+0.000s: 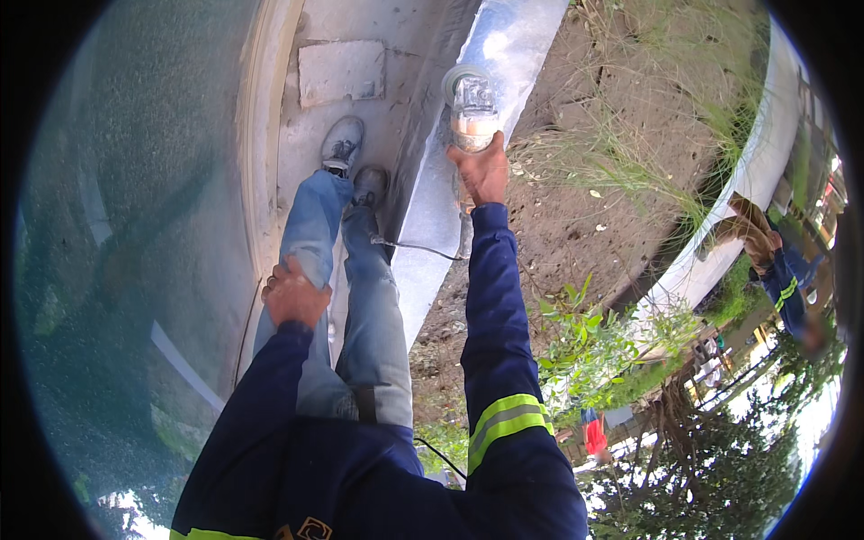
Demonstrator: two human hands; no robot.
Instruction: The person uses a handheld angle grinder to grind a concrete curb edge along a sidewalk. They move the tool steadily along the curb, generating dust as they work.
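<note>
My right hand is closed around the body of an angle grinder, dusty and pale, with my arm stretched out ahead. The grinder's round disc end lies against the top of a low wall, whose surface is whitish grey and smooth-looking. A dark cord runs from near the grinder's rear end across the wall toward my legs. My left hand rests on my left leg near the knee, fingers laid over the jeans, holding no tool.
Both shoes stand on a narrow paved strip between the wall and a large glass pane. A flat square slab lies ahead. Right of the wall is a soil bed with grass and shrubs, bounded by a curved white kerb. Another person is beyond it.
</note>
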